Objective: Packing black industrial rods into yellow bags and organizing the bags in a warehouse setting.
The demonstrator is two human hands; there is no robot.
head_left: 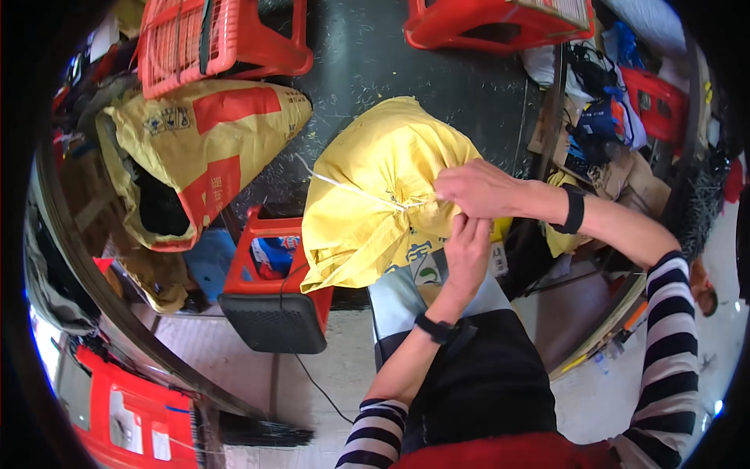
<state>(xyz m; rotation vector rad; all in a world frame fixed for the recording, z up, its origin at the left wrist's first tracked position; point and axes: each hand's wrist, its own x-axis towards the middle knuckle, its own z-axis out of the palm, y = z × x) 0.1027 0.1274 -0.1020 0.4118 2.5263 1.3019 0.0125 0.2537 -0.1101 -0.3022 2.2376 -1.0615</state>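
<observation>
A full yellow woven sack (pixel 367 148) sits in front of me, its mouth gathered and bound with a white string (pixel 348 187). One loose end of the string trails off to the left across the sack. My right hand (pixel 478 189) is closed in a pinch on the string just right of the gathered neck. Right below it, my left hand (pixel 469 254) is closed too, fingertips up against the right hand. What the left fingers hold is hidden between the two hands.
Another yellow sack with red patches (pixel 226 137) lies at the left, its mouth gaping. Red plastic stools (pixel 269 47) stand at the far side, and a red stool with a black seat pad (pixel 273 320) is nearer left. Bags and cables clutter the right edge.
</observation>
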